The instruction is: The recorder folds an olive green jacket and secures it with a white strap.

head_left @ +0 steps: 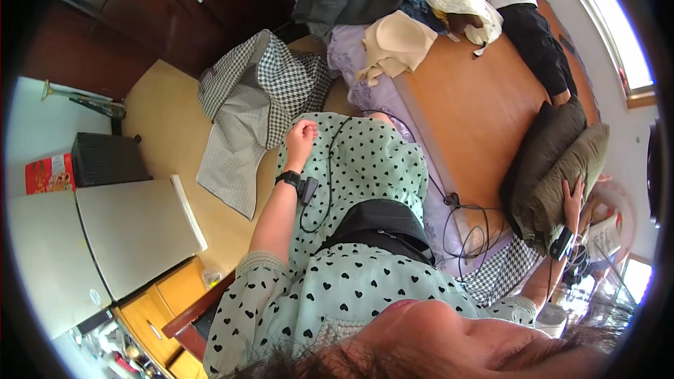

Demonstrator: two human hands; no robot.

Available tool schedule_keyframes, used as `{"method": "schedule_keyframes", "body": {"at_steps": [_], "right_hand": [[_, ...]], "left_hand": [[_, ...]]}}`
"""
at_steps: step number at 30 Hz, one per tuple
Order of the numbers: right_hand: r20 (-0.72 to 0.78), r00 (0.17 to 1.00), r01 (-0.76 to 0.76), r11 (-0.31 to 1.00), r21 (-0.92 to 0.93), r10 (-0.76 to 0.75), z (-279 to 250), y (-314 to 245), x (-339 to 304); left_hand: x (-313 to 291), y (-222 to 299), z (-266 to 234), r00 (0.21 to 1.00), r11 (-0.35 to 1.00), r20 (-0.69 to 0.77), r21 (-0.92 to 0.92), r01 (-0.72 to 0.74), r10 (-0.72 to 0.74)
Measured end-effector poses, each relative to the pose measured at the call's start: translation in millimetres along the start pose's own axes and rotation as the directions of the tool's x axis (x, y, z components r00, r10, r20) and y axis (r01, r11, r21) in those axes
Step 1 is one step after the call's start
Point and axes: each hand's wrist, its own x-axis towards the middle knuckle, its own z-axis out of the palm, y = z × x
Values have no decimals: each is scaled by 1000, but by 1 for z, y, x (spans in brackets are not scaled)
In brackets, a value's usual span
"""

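Note:
My right hand [573,200] lies on an olive-green pillow [572,168], its fingers stretched out and spread over the cover. A darker pillow [540,158] leans against it, both at the right edge of the bed with the brown mat [460,105]. My left hand [301,142] is curled into a loose fist over the lap of the mint heart-print dress [379,161], with nothing seen in it. Dark devices sit on both wrists. A black cable [330,168] loops from near the left one across the dress toward a tangle on the bed edge.
A houndstooth cloth [281,88] is heaped on the floor at left. Clothes [372,0] and a beige padded garment [400,35] lie on the bed's far left. Another person in black trousers [537,45] is on the far side. A fridge [133,231] stands at left.

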Motion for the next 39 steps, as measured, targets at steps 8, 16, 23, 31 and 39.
{"method": "schedule_keyframes", "body": {"at_steps": [8,16,23,31,39], "right_hand": [[36,998,-40,998,-40,42,-3,-4,3],[18,998,-58,997,-58,59,3,-8,2],[-7,996,-94,986,-135,94,6,-27,-2],[-14,995,-97,985,-143,96,11,-27,-4],[-33,994,-108,975,-196,103,19,-22,-7]], "left_hand": [[-1,-2,-1,1000,999,23,-30,21,-20],[-1,-4,-1,1000,999,19,-41,11,-10],[0,-5,0,1000,999,23,-45,-6,7],[0,0,-1,999,1000,34,-27,7,-6],[3,-9,1,998,999,58,-53,10,-7]]}}
